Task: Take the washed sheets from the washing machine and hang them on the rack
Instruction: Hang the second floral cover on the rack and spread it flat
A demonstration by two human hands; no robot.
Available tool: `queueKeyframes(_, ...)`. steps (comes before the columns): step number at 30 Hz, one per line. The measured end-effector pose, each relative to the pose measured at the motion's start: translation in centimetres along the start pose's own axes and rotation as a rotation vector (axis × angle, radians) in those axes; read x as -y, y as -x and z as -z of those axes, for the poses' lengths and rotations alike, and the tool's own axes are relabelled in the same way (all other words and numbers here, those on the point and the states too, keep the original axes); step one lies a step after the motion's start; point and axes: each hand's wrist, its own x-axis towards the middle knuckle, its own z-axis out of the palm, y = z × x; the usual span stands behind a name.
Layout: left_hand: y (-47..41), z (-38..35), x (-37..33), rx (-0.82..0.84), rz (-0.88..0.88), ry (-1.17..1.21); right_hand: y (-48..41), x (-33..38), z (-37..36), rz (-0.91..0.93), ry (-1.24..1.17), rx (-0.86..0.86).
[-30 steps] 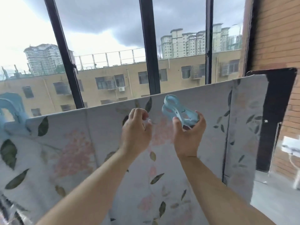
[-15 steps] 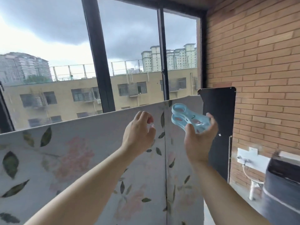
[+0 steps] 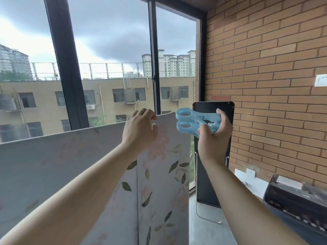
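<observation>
A pale sheet (image 3: 164, 183) printed with leaves and pink flowers hangs over a rail hidden under its top fold, running from the left edge to the middle. My left hand (image 3: 139, 129) is raised at the sheet's right top corner, fingers loosely curled, holding nothing. My right hand (image 3: 215, 131) grips large light-blue plastic clothes pegs (image 3: 194, 123), their ring ends pointing left toward the sheet's corner, a short gap away from it.
A black panel on a metal stand (image 3: 212, 174) leans behind my right hand against the brick wall (image 3: 265, 85). A dark machine top (image 3: 297, 200) shows at the lower right. Tall black-framed windows (image 3: 70, 85) stand behind the sheet. Grey floor (image 3: 203, 230) lies below.
My view has swung right along the sheet to its right end. Both hands stayed raised together; the pegs are now level with the sheet's top corner.
</observation>
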Motion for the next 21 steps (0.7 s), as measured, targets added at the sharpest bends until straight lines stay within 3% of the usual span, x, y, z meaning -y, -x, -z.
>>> queueKeyframes(6,-5.8,-6.1,1.5,-0.007,0.031,0.002,-5.5,-4.8,-4.2,0.033,0.043,0.012)
queueKeyframes(14,-11.3,-12.5,2.3,0.059,0.073,-0.146,-13.5,-10.0,-9.1,0.325,0.128,0.097)
queueKeyframes(21,-13.1,-12.7,3.4,0.13,0.138,-0.219,-16.4,-11.4,-12.0,0.619,0.175,0.399)
